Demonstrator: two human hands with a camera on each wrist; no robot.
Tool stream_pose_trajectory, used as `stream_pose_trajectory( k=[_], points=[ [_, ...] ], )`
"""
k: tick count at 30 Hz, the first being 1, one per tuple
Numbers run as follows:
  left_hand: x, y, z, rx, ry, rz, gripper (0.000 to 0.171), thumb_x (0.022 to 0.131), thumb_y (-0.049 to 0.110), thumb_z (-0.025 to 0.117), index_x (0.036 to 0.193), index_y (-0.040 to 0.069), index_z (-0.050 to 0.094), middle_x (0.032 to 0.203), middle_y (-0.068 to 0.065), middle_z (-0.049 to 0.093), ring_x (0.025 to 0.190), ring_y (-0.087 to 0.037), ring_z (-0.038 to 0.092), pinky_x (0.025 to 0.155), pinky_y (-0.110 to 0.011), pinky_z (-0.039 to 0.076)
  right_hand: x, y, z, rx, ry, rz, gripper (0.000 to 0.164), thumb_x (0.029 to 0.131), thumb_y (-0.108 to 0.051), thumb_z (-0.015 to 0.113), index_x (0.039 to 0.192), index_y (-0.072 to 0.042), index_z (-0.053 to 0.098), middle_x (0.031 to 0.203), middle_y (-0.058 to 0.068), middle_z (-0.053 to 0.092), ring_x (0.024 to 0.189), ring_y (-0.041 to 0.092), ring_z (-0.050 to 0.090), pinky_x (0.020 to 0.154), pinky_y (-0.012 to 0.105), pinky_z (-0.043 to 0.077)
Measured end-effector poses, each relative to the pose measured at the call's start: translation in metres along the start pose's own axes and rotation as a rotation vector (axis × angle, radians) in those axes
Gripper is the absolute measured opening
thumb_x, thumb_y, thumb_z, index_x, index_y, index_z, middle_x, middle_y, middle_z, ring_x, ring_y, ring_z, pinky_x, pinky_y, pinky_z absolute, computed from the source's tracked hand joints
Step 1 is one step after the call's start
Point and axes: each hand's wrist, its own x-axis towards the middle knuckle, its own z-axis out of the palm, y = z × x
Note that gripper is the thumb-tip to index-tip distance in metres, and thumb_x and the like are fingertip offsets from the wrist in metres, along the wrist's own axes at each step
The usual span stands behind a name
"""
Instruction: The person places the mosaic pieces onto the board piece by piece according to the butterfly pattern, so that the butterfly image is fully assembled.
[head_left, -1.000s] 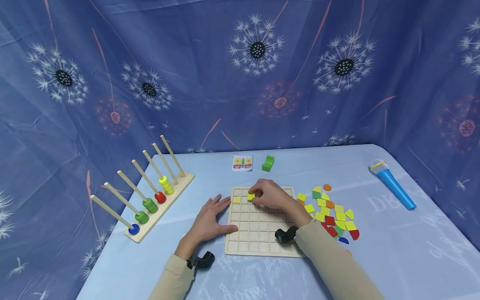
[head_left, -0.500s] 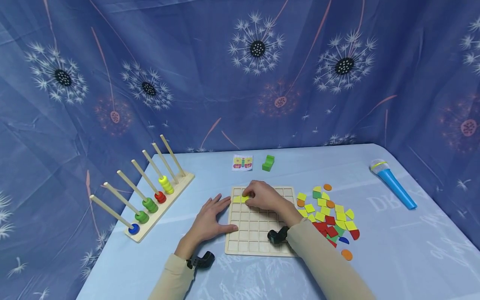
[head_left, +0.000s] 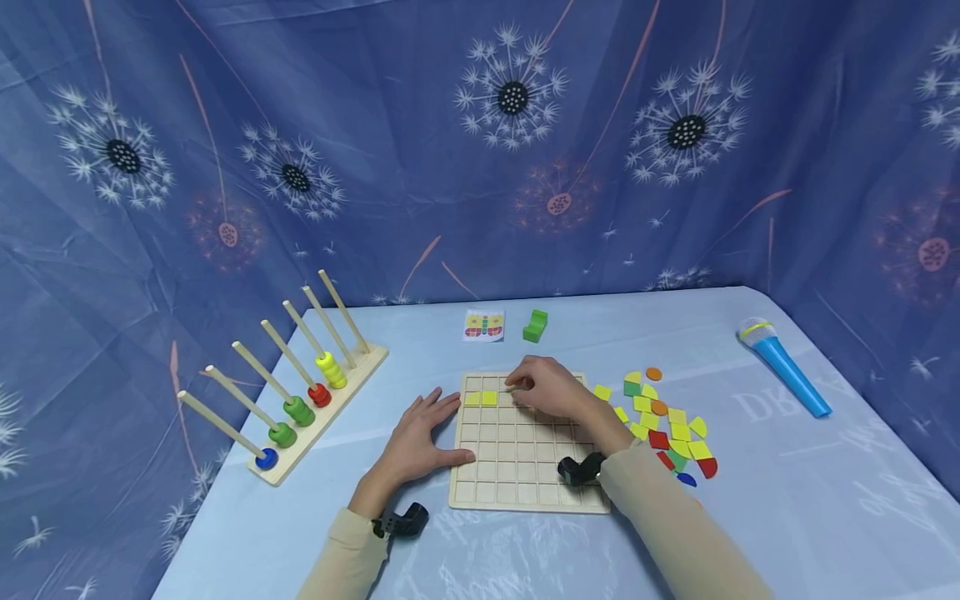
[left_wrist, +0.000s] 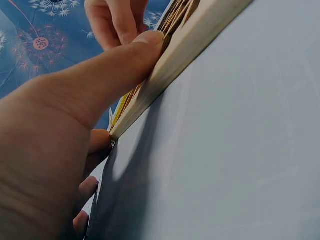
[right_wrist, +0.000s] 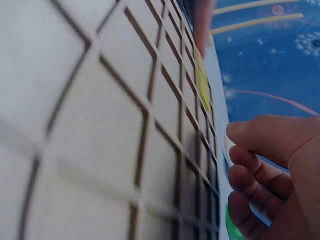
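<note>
A wooden grid board (head_left: 498, 467) lies in the middle of the table. Two yellow square tiles sit side by side in one of its back rows: a left tile (head_left: 472, 399) and a right tile (head_left: 489, 398). My left hand (head_left: 420, 442) rests at the board's left side, fingers spread, its thumb (left_wrist: 145, 47) on the raised edge. Over the back of the board hovers my right hand (head_left: 547, 389), to the right of the tiles. Its fingers are loosely bent, and the right wrist view shows nothing between thumb (right_wrist: 260, 132) and fingers.
Loose yellow, red, green, orange and blue pieces (head_left: 678, 432) lie right of the board. A peg stand with coloured rings (head_left: 337, 425) is at left. Behind the board are a butterfly pattern card (head_left: 483, 326) and a green block (head_left: 536, 326). A blue toy microphone (head_left: 791, 371) lies at far right.
The right hand set a second yellow tile beside the first, let go of it and shifted right. The left hand has stayed in place.
</note>
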Motion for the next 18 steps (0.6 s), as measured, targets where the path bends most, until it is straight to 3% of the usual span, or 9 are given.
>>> stream_pose_trajectory(
  k=[7,12,15,18],
  points=[
    [0.001,-0.002,0.000,-0.016,-0.004,0.011,0.098,0.066,0.074,0.069,0.144,0.020,0.047,0.149,0.009,0.039,0.143,-0.020,0.020,0.115,-0.044,0.012,-0.024,0.023,-0.034,0.018,0.048,0.034,0.026,0.091,-0.005,0.058,0.112,-0.009,0.072,0.102,0.005,0.065,0.081,0.014,0.055,0.067,0.033,0.048],
    [0.001,-0.002,0.001,-0.020,-0.004,0.016,0.098,0.066,0.074,0.069,0.144,0.019,0.047,0.149,0.008,0.039,0.143,-0.021,0.020,0.115,-0.045,0.012,-0.046,0.047,-0.060,-0.007,0.087,0.084,0.028,0.092,-0.001,0.053,0.112,-0.010,0.072,0.106,0.005,0.064,0.084,0.020,0.054,0.064,0.037,0.046],
    [0.001,-0.001,0.001,-0.017,-0.006,0.009,0.098,0.066,0.074,0.069,0.144,0.019,0.047,0.149,0.008,0.039,0.143,-0.021,0.020,0.115,-0.045,0.012,-0.058,0.063,-0.072,-0.050,0.118,0.111,0.030,0.090,0.003,0.052,0.108,-0.009,0.073,0.109,0.007,0.064,0.096,0.027,0.055,0.076,0.045,0.049],
    [0.000,0.000,0.000,-0.019,-0.006,0.005,0.097,0.067,0.073,0.070,0.144,0.019,0.047,0.149,0.008,0.039,0.143,-0.021,0.020,0.115,-0.046,0.012,-0.068,0.077,-0.080,-0.095,0.118,0.140,0.033,0.088,0.007,0.052,0.106,-0.008,0.074,0.111,0.010,0.063,0.108,0.033,0.053,0.093,0.054,0.044]
  ],
)
